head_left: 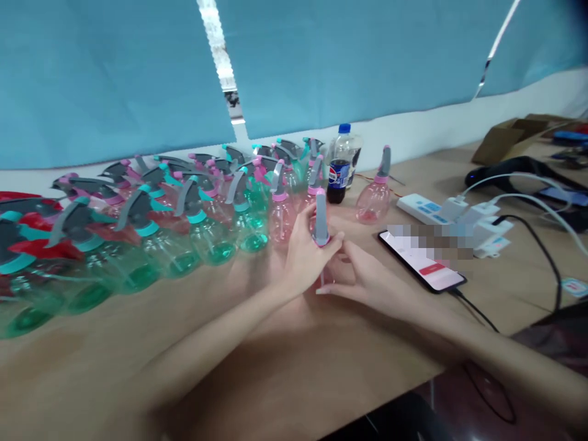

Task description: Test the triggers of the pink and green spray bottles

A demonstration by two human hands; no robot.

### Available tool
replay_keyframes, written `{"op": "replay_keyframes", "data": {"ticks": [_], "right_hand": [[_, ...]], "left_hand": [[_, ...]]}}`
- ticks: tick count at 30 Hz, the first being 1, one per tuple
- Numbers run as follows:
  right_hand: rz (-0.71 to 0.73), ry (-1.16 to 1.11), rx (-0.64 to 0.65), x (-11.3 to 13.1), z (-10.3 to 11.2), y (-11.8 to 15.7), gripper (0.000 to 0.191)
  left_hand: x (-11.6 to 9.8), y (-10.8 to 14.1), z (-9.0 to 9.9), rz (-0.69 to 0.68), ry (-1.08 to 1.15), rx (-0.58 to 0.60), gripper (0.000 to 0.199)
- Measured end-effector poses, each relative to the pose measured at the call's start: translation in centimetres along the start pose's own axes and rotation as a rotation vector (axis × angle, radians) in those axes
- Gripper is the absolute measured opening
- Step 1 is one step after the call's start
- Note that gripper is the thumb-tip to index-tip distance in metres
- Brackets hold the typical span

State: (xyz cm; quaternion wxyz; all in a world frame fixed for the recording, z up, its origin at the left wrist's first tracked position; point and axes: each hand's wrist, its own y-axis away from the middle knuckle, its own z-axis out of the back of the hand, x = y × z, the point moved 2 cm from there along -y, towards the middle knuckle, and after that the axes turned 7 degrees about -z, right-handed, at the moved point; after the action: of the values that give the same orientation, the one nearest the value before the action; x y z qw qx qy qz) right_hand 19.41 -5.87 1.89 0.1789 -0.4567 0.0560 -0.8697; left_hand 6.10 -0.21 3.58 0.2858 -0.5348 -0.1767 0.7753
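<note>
A pink spray bottle (pixel 321 223) with a grey trigger head stands upright between my two hands at the middle of the table. My left hand (pixel 305 254) wraps round it just below the head. Lower down, my right hand (pixel 356 272) curls its fingers about the bottle's body, most of which the hands hide. Just left of them is another pink spray bottle (pixel 280 214), in front of several more. A single pink spray bottle (pixel 374 196) stands apart to the right, beyond my right hand.
Rows of green spray bottles (pixel 214 236) fill the table's left side. A Pepsi bottle (pixel 338 174) stands at the back. To the right lie a phone (pixel 425 260) on a cable, a white power strip (pixel 425 210) with chargers, and a cardboard box (pixel 505 138). A blue sheet covers the wall.
</note>
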Motion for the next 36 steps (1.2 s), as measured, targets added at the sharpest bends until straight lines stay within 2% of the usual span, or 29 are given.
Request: {"op": "replay_keyframes", "data": {"ticks": [4,8,10,13,18,21,27,36], "right_hand": [[-0.006,0.119,-0.175,-2.2,1.8,-0.2,0.054],[-0.077,0.204,-0.214,-4.3,3.3,-0.6,0.05],[-0.069,0.254,-0.235,-5.1,4.1,-1.0,0.051],[-0.016,0.391,-0.28,-6.4,5.3,-2.4,0.053],[-0.005,0.497,-0.333,-8.4,6.7,-5.4,0.067],[-0.029,0.516,-0.343,-8.9,7.0,-7.0,0.068],[-0.111,0.531,-0.356,-9.1,6.4,-8.8,0.061],[-0.131,0.621,-0.388,-9.3,6.0,-11.0,0.05]], "left_hand": [[-0.5,-2.0,-3.9,-0.022,0.062,0.09,0.056],[-0.1,-2.8,-5.5,-0.027,0.145,0.165,0.07],[0.5,-2.5,-5.2,-0.024,0.136,0.181,0.072],[1.6,-1.1,-3.8,-0.002,0.035,0.187,0.067],[3.6,2.1,-1.1,0.057,-0.062,0.245,0.041],[4.5,3.2,0.0,0.108,-0.058,0.26,0.029],[5.0,3.3,0.2,0.16,-0.011,0.291,0.023],[5.2,3.1,0.4,0.216,0.018,0.318,0.022]]}}
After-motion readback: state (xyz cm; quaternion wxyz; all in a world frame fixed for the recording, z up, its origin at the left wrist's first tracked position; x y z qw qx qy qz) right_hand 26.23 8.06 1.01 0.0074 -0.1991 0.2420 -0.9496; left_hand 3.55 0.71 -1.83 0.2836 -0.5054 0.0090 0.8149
